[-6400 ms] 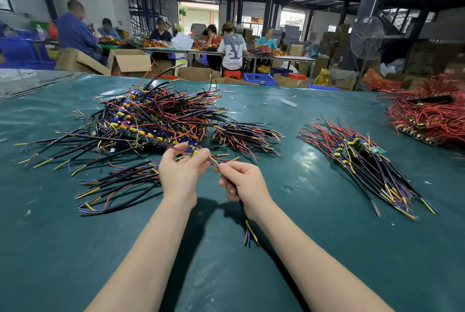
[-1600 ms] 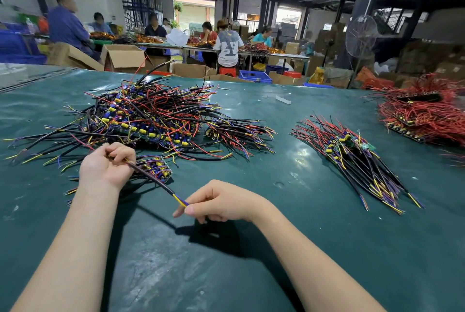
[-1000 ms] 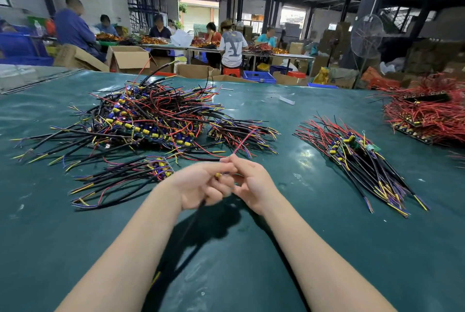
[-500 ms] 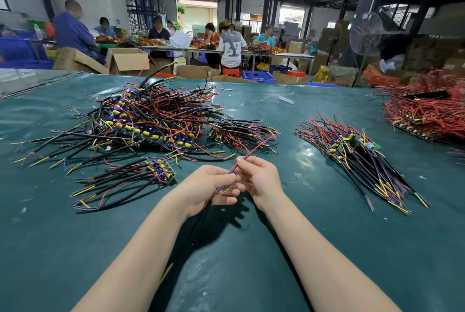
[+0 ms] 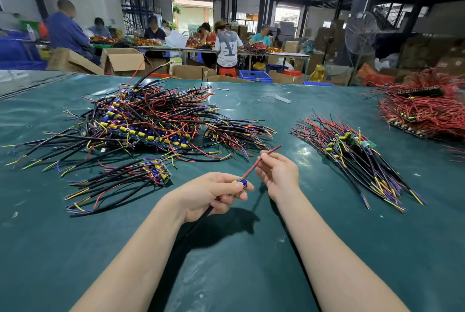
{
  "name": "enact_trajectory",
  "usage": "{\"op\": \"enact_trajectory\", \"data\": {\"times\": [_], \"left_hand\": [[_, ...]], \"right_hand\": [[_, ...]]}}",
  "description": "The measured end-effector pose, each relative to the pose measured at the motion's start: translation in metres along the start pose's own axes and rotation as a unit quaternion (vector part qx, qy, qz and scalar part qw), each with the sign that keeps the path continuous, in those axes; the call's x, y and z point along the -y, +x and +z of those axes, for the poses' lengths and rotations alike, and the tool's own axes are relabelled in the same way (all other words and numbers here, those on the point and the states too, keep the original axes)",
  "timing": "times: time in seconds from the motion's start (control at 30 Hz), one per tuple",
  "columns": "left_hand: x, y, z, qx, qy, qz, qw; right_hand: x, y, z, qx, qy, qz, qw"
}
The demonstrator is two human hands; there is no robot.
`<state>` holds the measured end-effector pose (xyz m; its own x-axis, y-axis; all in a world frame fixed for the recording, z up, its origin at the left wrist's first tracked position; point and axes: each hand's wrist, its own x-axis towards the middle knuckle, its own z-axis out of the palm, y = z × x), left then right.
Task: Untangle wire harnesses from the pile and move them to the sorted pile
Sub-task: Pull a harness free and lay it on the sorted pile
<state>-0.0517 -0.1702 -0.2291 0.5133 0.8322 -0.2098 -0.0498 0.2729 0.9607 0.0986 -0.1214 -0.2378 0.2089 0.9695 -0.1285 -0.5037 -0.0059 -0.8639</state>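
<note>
Here, just in front of the tangled pile [image 5: 151, 120], the left hand [image 5: 214, 193] clamps its fingers round a wire harness [image 5: 250, 173] above the bench [image 5: 251, 274]; the right hand [image 5: 276, 173] fingers pinch its red wire. The sorted pile [image 5: 352, 158] lies well right of the tangled pile.

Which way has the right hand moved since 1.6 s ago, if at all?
Yes: the right hand shifted rightward and forward, nearer the sorted pile.
</note>
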Motion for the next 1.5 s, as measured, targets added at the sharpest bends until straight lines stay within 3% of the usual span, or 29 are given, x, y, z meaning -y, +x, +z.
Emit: {"op": "enact_trajectory", "data": {"times": [0.17, 0.3, 0.47, 0.57, 0.67, 0.77, 1.17, 1.37, 1.5], "left_hand": [[0.002, -0.001, -0.004, 0.007, 0.032, -0.022, 0.999], [0.002, 0.000, -0.005, -0.002, 0.003, -0.024, 1.000], [0.003, 0.004, -0.010, -0.059, -0.098, 0.004, 0.993], [0.003, 0.008, -0.013, -0.113, -0.137, 0.046, 0.983], [0.005, 0.009, -0.015, -0.136, -0.122, 0.067, 0.981], [0.007, 0.011, -0.014, -0.140, -0.096, 0.072, 0.983], [0.006, 0.007, -0.009, -0.039, -0.021, -0.007, 0.999], [0.005, 0.003, -0.007, 0.004, 0.001, -0.021, 1.000], [0.005, 0.001, -0.006, 0.020, 0.013, -0.029, 0.999]], "right_hand": [[0.005, 0.005, -0.005, -0.065, 0.000, -0.039, 0.997], [0.009, 0.011, -0.010, -0.080, 0.057, -0.009, 0.995], [0.006, 0.007, -0.005, -0.028, 0.068, 0.067, 0.995], [-0.005, -0.007, 0.010, 0.045, -0.010, 0.096, 0.994], [-0.016, -0.021, 0.026, 0.115, -0.085, 0.091, 0.986], [-0.021, -0.027, 0.033, 0.110, -0.094, 0.079, 0.986], [-0.002, -0.007, 0.015, -0.015, 0.047, 0.117, 0.992], [0.001, 0.000, 0.011, -0.073, 0.052, 0.110, 0.990], [0.003, -0.001, 0.009, -0.060, 0.062, 0.129, 0.988]]}}
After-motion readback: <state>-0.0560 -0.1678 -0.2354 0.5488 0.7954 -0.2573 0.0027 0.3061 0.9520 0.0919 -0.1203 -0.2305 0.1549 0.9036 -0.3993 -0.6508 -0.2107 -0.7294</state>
